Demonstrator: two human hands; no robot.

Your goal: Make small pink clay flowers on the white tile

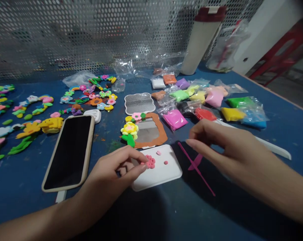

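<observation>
Fingers of the L hand point(111, 172), thumb + index, were pinched together on the left edge of a pink flower point(150, 162), which sat toward the left side of a white tray point(163, 175). R hand point(226, 144) hung over the table just right of the tray, thumb + index bent close to each other; couldn't tell if the tips met or had anything btw them.

Flower looked like modelling clay: prob v. light, soft, a bit tacky rather than slippery, easily dented. Best hold, I'd guess, was a gentle fingertip pinch at the outer petals, b/c the rounded lobes could flatten or pull apart under a squeeze. Pink ball point(165, 162) + paler pink bit point(158, 153) on the same tray looked fiddly, prob easiest w/ one fingertip.

Tray: smooth, stiff-looking, rounded corners, thin rim. Magenta tools point(196, 162) lay crossed beside it, slim, one w/ a flat broad part. Behind the tray, a mirror point(146, 132) w/ uneven brown border point(162, 134), yellow flower point(129, 128) + green leaves point(130, 140) at its left. Clay packs point(175, 119) farther back: crinkly clear film, plump pillow shapes. Phone point(69, 154) on the left: flat, glossy black screen, beige case. Table point(108, 130) was dark blue, scuffed, w/ a metal panel point(66, 40) behind it, punched w/ round holes
</observation>
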